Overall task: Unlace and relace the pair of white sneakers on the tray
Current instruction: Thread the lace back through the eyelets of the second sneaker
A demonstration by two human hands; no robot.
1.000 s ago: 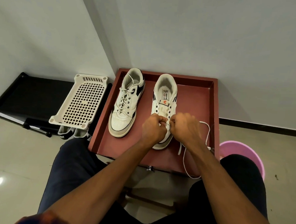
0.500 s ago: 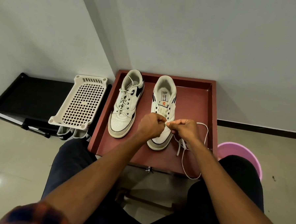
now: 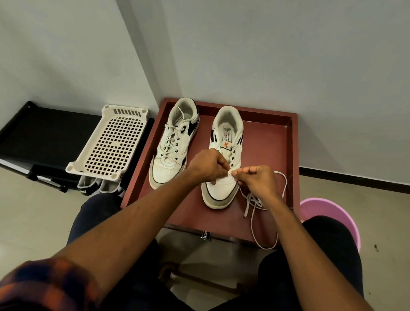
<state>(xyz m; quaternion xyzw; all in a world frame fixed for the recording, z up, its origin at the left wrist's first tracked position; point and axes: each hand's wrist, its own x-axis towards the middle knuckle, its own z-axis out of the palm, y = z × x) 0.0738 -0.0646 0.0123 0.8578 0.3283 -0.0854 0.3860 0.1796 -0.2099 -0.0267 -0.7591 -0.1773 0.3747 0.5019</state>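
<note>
- Left hand: fingers curled, tips pinching the lace end right where they meet the right-hand fingertips.
- Right hand: fingers clenched, thumb and forefinger pinching the same lace end; both sets of tips are touching or nearly so.
- Unlaced sneaker: directly under the fingertips, eyelets bare just beyond them, toe pointing back toward the wrists.
- Slack lace trails from under the right palm and loops over the near edge of the tray.
- Laced sneaker: left of the left knuckles, apart from them, on the same tray.
- White basket and black rack sit well left of the hands; pink bucket is right of the right wrist.
</note>
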